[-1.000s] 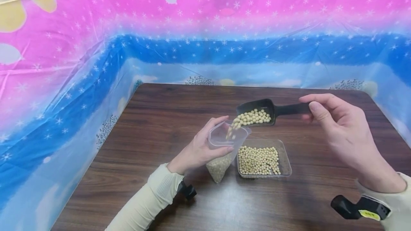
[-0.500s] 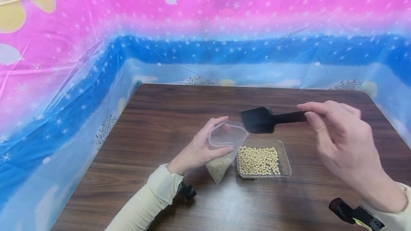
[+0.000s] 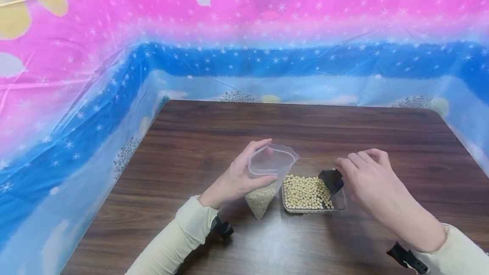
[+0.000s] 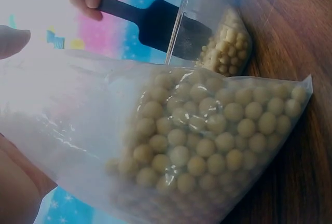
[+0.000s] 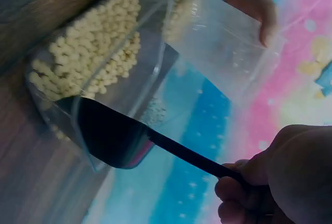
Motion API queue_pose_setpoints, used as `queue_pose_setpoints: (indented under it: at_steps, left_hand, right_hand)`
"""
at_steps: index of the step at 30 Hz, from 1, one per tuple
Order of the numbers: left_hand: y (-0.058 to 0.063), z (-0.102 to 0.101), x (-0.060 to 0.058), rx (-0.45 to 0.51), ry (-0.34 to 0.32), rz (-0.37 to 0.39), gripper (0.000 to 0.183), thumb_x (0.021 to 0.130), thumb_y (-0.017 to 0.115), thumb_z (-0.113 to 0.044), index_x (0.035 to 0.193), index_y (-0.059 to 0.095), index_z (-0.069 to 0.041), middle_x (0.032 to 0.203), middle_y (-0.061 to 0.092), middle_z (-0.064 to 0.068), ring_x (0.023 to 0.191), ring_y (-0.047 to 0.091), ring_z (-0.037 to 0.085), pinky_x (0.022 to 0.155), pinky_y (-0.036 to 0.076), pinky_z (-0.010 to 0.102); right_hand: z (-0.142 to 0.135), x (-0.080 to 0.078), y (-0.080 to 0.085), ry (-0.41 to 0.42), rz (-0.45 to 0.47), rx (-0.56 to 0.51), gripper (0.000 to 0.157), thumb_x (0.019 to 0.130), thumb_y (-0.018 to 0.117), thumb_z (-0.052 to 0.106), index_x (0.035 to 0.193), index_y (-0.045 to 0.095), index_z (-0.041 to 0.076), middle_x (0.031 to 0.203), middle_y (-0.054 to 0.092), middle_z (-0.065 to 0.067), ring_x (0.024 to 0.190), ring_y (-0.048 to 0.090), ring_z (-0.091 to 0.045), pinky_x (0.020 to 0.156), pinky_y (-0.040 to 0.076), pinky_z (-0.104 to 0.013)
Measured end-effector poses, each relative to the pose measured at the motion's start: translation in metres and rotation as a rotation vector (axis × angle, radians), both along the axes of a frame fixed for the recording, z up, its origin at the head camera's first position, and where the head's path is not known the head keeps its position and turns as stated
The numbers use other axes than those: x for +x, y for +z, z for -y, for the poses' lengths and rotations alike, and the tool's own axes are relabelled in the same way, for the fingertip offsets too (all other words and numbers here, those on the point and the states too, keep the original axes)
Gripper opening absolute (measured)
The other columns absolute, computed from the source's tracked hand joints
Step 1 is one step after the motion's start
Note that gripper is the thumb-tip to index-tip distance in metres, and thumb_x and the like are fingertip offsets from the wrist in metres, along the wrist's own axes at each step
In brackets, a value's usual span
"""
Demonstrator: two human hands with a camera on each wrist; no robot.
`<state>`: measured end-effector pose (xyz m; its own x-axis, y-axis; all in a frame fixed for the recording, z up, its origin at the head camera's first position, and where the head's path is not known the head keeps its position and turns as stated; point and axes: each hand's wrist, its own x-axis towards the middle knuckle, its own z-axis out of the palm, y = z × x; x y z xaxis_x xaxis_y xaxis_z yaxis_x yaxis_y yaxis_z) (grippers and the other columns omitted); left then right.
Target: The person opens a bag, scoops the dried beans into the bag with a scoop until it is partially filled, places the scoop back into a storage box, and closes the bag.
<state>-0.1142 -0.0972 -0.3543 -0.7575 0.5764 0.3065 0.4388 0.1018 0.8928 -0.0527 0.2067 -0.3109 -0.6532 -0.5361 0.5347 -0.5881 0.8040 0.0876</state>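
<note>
My left hand (image 3: 238,177) grips a clear plastic bag (image 3: 280,164) near its top, holding the mouth spread wide. Pale round soybeans (image 4: 207,136) fill the bag's lower part, which stands on the table. My right hand (image 3: 370,181) pinches the handle of a black scoop (image 3: 331,180). The scoop's blade dips into a clear rectangular plastic box (image 3: 340,203), its tip at the soybeans (image 5: 93,42) on the box's right side. In the right wrist view the scoop slants down over the box's rim.
The box stands just right of the bag on a dark wood-grain table (image 3: 214,130). A pink and blue patterned cloth (image 3: 244,54) hangs behind the table and along its sides.
Earlier, soybeans poured from the scoop into the bag. The scoop was then turned over at the bag's mouth, and my right hand has lowered it into the box. The left hand stays put.
</note>
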Motion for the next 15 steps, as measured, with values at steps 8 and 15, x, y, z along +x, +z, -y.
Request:
queue_pose_setpoints:
  at_steps: [8,15]
  left_hand:
    - [0.002,0.000,0.000,-0.006,0.010,0.002,0.075,0.085,0.077,-0.016,0.147,0.035,-0.026,0.129,0.050,0.002,0.109,0.057,0.021,0.090,0.053,0.035]
    - [0.000,0.000,-0.001,0.005,0.003,-0.021,0.076,0.085,0.077,-0.016,0.147,0.035,-0.026,0.130,0.050,0.003,0.108,0.057,0.021,0.088,0.054,0.034]
  right_hand:
    - [-0.018,-0.019,-0.007,-0.166,0.368,-0.248,0.014,0.094,0.058,0.002,0.102,0.069,0.004,0.076,0.065,0.000,0.059,0.055,-0.015,0.067,0.041,-0.040]
    - [-0.035,-0.015,-0.029,-0.287,0.768,-0.493,0.032,0.104,0.046,0.028,0.117,0.066,0.005,0.080,0.068,0.000,0.065,0.058,-0.014,0.049,0.040,-0.025]
